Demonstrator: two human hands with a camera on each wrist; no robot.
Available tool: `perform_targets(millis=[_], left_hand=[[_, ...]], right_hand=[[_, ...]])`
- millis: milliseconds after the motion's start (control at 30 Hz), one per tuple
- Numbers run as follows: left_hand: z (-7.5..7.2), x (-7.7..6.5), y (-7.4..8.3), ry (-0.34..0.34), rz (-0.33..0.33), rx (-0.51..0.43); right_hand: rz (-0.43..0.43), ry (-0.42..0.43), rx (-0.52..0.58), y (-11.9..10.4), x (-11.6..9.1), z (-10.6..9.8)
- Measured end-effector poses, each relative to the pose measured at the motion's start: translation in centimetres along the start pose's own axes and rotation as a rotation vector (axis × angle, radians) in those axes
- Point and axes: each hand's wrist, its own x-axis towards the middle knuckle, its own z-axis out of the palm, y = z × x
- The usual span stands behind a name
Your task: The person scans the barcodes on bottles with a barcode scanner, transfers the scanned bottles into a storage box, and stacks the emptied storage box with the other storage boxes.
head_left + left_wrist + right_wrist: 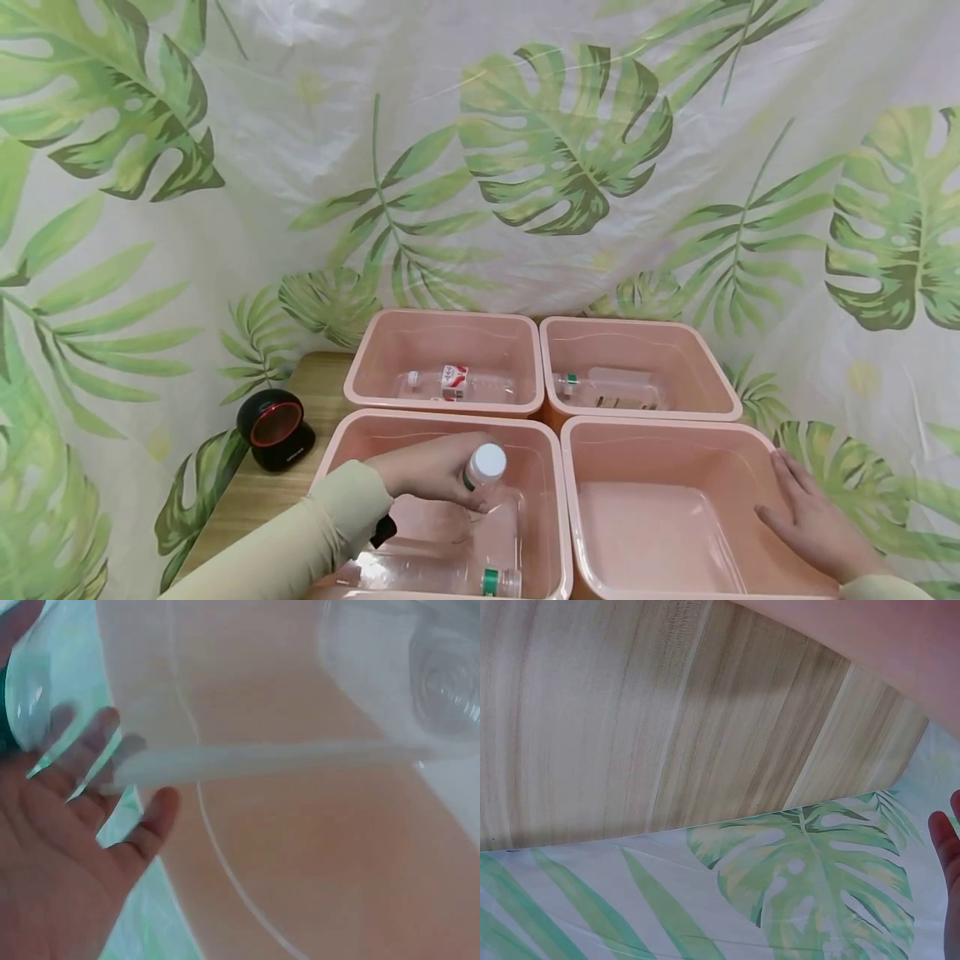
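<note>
My left hand (438, 471) pinches a clear plastic bottle (486, 468) with a white cap and a green band, near its top. It holds the bottle over the front left pink bin (558, 517). Another clear bottle (420, 575) with a green band lies in that bin. In the left wrist view the left hand (75, 840) has its fingers spread beside the bottle's clear body. At the front right bin (645, 429), my right hand (821, 525) rests on the right rim, thumb on the inner side. Its fingers (946, 844) look straight in the right wrist view.
The back left bin (457, 317) holds a bottle (454, 381) with a red and white label. In the back right bin (622, 323) lies a clear bottle (622, 387). A black round device (277, 429) stands on the wooden table (247, 517). Leaf-patterned cloth (480, 167) hangs behind.
</note>
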Motion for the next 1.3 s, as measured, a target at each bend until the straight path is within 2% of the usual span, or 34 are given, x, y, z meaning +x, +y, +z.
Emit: perform_targets(millis=[167, 233, 333, 433, 500, 600, 667, 733, 767, 833, 933, 1033, 1200, 1300], left_hand=[[-0.1, -1.5, 0.6, -0.116, -0.025, 0.206], [-0.1, -2.0, 1.0, -0.173, -0.056, 0.238], [-0.2, -2.5, 1.3, -0.235, -0.11, 0.235], [-0.5, -2.9, 1.3, -0.257, -0.093, 0.175], [-0.7, -3.0, 1.0, -0.222, -0.046, 0.151], [-0.6, -2.9, 0.4, -0.078, -0.009, 0.172], [-0.4, -2.9, 0.0, 0.039, -0.03, 0.225], [-0.3, -2.9, -0.5, 0.104, -0.076, 0.255], [-0.2, -3.0, -0.7, 0.111, -0.094, 0.263], [-0.2, -3.2, -0.9, 0.084, -0.099, 0.251], [-0.3, -3.5, -1.1, 0.01, -0.076, 0.231], [-0.5, -3.6, -1.1, -0.017, -0.058, 0.219], [-0.9, -3.7, -1.3, 0.037, -0.06, 0.136], [-1.3, -3.8, -1.2, 0.124, -0.066, 0.053]], right_hand=[[-0.041, 0.068, -0.02, 0.3, -0.3, 0.5], [-0.062, 0.104, -0.031, 0.5, -0.5, 0.7], [-0.068, 0.114, -0.04, 0.6, -0.5, 0.9], [-0.057, 0.091, -0.034, 0.5, -0.3, 0.6], [-0.048, 0.075, -0.026, 0.5, -0.2, 0.5], [-0.043, 0.069, -0.027, 0.5, -0.1, 0.3], [-0.049, 0.074, -0.022, 0.5, -0.1, 0.3], [-0.053, 0.076, -0.018, 0.6, -0.2, 0.5], [-0.054, 0.079, -0.02, 0.6, -0.2, 0.6], [-0.061, 0.089, -0.018, 0.7, -0.4, 0.7], [-0.066, 0.103, -0.042, 0.8, -0.5, 0.9], [-0.072, 0.114, -0.048, 0.8, -0.5, 0.9], [-0.056, 0.1, -0.036, 0.6, -0.2, 0.7], [-0.054, 0.097, -0.035, 0.5, -0.1, 0.6]])
